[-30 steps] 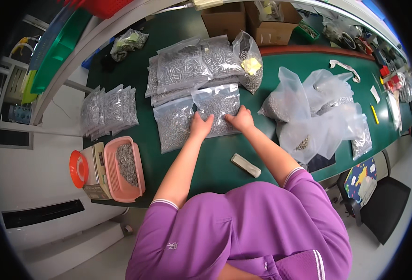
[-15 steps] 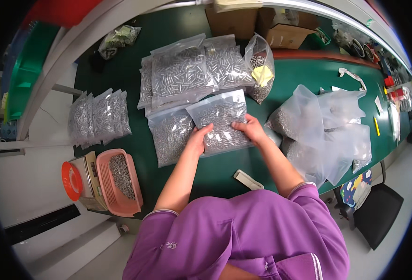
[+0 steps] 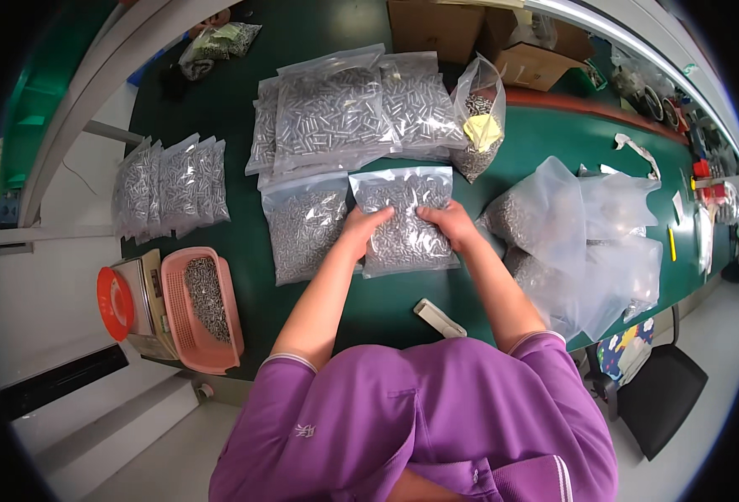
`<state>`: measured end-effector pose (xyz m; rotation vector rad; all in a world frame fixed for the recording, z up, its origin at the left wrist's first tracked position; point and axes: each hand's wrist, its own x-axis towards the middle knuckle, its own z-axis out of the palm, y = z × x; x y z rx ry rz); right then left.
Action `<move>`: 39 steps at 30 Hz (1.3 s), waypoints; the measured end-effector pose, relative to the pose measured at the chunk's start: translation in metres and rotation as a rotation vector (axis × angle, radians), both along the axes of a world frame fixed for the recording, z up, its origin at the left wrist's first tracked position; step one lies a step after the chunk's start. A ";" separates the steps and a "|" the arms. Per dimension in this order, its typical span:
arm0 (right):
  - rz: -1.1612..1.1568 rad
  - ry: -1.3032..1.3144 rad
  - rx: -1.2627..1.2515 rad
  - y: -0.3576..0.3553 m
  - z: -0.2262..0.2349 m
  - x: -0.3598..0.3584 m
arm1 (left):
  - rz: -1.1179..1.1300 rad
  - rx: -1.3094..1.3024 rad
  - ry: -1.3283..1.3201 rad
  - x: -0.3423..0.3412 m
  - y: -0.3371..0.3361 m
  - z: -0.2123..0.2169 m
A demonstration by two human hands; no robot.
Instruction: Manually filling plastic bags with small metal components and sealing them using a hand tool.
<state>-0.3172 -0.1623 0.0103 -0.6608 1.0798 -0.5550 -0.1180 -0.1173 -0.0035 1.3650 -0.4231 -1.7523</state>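
Between my hands is a clear plastic bag [image 3: 407,238] full of small shiny metal parts, its sealed top edge pointing away from me. My left hand [image 3: 364,231] grips its left side, thumb on top and the other fingers mostly hidden beneath. The right side is gripped the same way by my right hand [image 3: 451,224]. Just left of it a similar filled bag [image 3: 305,230] lies flat on the green table. Behind these, larger clear bags [image 3: 332,113] of short metal pins are stacked. An upright bag [image 3: 477,113] with a yellow paper stands to their right.
Several bags of metal pins [image 3: 173,188] lean together at left. A pink basket [image 3: 177,322] of metal parts and a scale with an orange dish [image 3: 115,303] sit nearer me. Frosted bags [image 3: 545,209] crowd the right, and a cream-coloured tool [image 3: 439,319] lies close to my body.
The held bag has moved slightly right and straightened, from overlapping the left bag to lying beside it. Both hands have kept their grip. The whole view has shifted a little.
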 end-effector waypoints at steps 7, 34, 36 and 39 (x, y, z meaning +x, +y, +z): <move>-0.138 0.045 -0.095 -0.002 -0.008 -0.002 | 0.279 0.128 -0.148 -0.008 -0.007 0.007; 0.570 1.105 -1.430 0.045 0.008 0.027 | -0.474 -0.660 -1.390 -0.022 0.053 0.011; 0.625 1.074 -1.369 0.052 0.012 0.031 | -0.464 -0.687 -1.234 -0.003 0.064 0.008; 0.708 1.186 -1.402 0.070 0.020 0.040 | -0.513 -0.796 -1.349 0.026 0.101 0.023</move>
